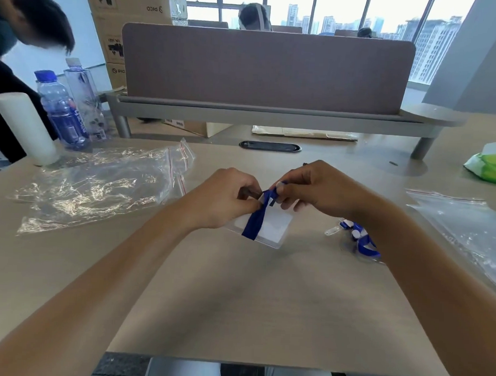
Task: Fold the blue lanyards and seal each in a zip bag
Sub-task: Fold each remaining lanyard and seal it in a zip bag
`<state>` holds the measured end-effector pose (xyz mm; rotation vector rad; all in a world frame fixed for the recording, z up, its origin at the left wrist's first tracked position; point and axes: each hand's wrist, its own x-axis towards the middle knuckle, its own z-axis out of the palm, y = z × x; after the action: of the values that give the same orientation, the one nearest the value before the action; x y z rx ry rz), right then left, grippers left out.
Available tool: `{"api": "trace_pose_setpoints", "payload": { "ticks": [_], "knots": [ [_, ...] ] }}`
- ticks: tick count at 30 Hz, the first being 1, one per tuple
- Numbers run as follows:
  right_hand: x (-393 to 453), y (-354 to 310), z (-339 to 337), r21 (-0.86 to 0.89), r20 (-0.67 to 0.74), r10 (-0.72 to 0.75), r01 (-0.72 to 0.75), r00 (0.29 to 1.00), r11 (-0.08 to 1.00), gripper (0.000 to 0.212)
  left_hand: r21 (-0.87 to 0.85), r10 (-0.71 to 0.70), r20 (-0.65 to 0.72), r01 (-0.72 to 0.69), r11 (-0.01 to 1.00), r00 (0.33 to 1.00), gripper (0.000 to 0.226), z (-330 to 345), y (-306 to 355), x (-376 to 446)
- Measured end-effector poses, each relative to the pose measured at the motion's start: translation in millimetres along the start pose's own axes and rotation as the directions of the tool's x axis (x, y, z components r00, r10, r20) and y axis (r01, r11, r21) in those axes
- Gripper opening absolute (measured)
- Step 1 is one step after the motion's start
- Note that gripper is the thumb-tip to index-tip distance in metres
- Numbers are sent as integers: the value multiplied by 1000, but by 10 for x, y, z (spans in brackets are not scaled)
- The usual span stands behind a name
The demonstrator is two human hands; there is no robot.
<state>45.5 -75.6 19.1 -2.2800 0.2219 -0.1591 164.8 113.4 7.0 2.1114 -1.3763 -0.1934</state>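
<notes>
Both hands, left (226, 198) & right (320, 191), met mid-table (250, 301) over a blue ribbon lanyard (257, 216) w/ clear card sleeve (270, 225). Crumpled clear zip bags (99, 187) lay to the left, plastic water bottles (62, 108) behind them. A 2nd blue lanyard (358, 241) lay just right of the hands, another clear zip bag (461, 222) further right.

A blue lanyard (256, 216) is pinched at its top above the table, its strap wrapped down across a clear badge holder (270, 227) with a white card inside; a second lanyard (362, 241) lies bunched to the right; crumpled clear zip bags (99, 184) lie left, another bag (464, 223) right.
</notes>
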Motion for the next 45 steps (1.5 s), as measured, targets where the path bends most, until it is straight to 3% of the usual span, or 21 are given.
{"api": "trace_pose_setpoints", "payload": {
  "ticks": [3, 8, 12, 16, 21, 26, 40, 45],
  "knots": [
    [-33, -15, 79, -75, -149, -51, 40, 988, 996, 15, -2, -8, -78, 7, 1000, 997, 13, 41, -41, 7],
    [-126, 6, 317, -183, -436, -195, 126, 878, 975, 20, -62, -34, -257, 18, 998, 966, 12, 99, -88, 17],
    [-155, 60, 421, -239, -466, -296, 203, 834, 949, 23, -71, -9, -309, -13, 997, 951, 10, 134, -105, 0],
    [-144, 6, 415, -104, -486, -263, 243, 833, 964, 14, -57, 35, -340, -58, 997, 940, 6, 118, -139, -38],
    [-61, -68, 311, 13, -388, -194, 216, 901, 976, 2, -16, 117, -323, -129, 991, 939, 6, 87, -166, -108],
    [51, -149, 305, -94, -201, -223, 208, 954, 974, 16, 23, 147, -313, -147, 989, 938, 8, -12, -274, -178],
    [449, -500, 778, -249, -64, -311, 287, 948, 925, 15, -16, -3, -453, -5, 1000, 891, 6, -202, -717, -559],
    [656, -506, 956, -317, -139, -324, 268, 936, 910, 12, -37, -104, -566, 101, 994, 818, 29, -285, -923, -585]
  ]
}}
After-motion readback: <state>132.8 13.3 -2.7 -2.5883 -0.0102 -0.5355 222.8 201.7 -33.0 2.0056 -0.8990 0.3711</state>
